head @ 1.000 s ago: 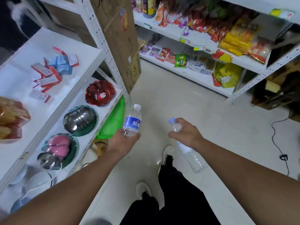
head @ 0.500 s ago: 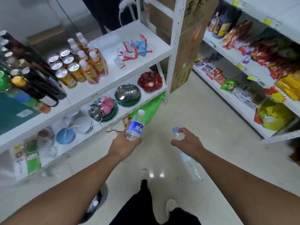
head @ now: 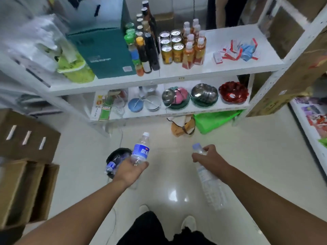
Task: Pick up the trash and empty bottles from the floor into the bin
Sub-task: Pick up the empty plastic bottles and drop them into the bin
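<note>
My left hand (head: 131, 171) grips the base of a clear empty bottle with a blue label (head: 140, 150), held upright with its white cap up. Just left of that hand a small black bin (head: 113, 157) stands on the floor, with a blue-labelled bottle inside it. My right hand (head: 208, 156) holds a second clear bottle (head: 210, 187) by the neck; its pale blue cap sticks out above my fingers and its body hangs down toward me.
A white shelf rack (head: 177, 76) with drinks, cans and bowls stands ahead. Brown cardboard boxes (head: 23, 167) line the left. A green bag (head: 214, 120) and an orange bag (head: 183, 128) lie under the rack. Another rack (head: 311, 124) runs along the right.
My view has swung left, so the rack now faces me and the black bin has come into sight beside my left hand. Both hands still hold their bottles.
</note>
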`<act>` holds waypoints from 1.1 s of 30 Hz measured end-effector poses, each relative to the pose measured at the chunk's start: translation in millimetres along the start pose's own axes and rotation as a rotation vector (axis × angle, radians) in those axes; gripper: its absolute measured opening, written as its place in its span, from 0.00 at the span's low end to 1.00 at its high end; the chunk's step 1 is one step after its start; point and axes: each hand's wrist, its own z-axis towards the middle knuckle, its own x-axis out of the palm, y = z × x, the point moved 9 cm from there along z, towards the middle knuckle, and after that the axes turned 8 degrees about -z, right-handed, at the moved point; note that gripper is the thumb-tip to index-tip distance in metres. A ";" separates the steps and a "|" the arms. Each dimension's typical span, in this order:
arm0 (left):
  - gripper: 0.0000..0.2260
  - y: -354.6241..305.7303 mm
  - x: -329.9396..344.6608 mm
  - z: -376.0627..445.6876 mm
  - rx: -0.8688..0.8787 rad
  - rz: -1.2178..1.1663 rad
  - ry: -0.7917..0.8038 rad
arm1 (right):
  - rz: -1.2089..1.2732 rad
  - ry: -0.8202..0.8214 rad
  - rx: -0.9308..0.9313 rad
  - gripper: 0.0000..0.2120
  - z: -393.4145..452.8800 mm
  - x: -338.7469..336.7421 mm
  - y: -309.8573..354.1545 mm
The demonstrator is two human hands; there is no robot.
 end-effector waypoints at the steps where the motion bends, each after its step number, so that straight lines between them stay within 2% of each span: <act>1: 0.22 19.0 -17.6 -1.3 -0.026 -0.041 -0.030 | -0.007 0.024 -0.015 0.37 -2.5 15.5 12.2; 4: 0.19 80.7 -69.8 -5.7 -0.109 -0.155 -0.113 | -0.041 0.110 -0.047 0.35 -7.8 73.7 46.1; 7: 0.30 142.0 -119.2 -13.9 -0.197 -0.227 -0.193 | -0.096 0.182 -0.052 0.30 -11.9 139.2 75.6; 12: 0.30 220.2 -180.7 -17.1 -0.294 -0.312 -0.193 | -0.139 0.218 -0.081 0.25 -23.3 239.7 122.0; 15: 0.32 251.4 -212.4 -5.6 -0.299 -0.347 -0.187 | -0.131 0.245 -0.032 0.27 -22.6 291.8 133.3; 22: 0.29 292.9 -251.2 41.9 -0.301 -0.317 -0.108 | -0.152 0.264 0.114 0.39 -9.1 358.2 142.2; 27: 0.32 290.7 -251.8 73.8 -0.318 -0.295 -0.069 | -0.193 0.265 0.120 0.37 15.7 370.8 160.0; 33: 0.34 283.1 -231.0 120.5 -0.378 -0.347 -0.054 | -0.227 0.271 0.108 0.33 89.3 389.6 179.8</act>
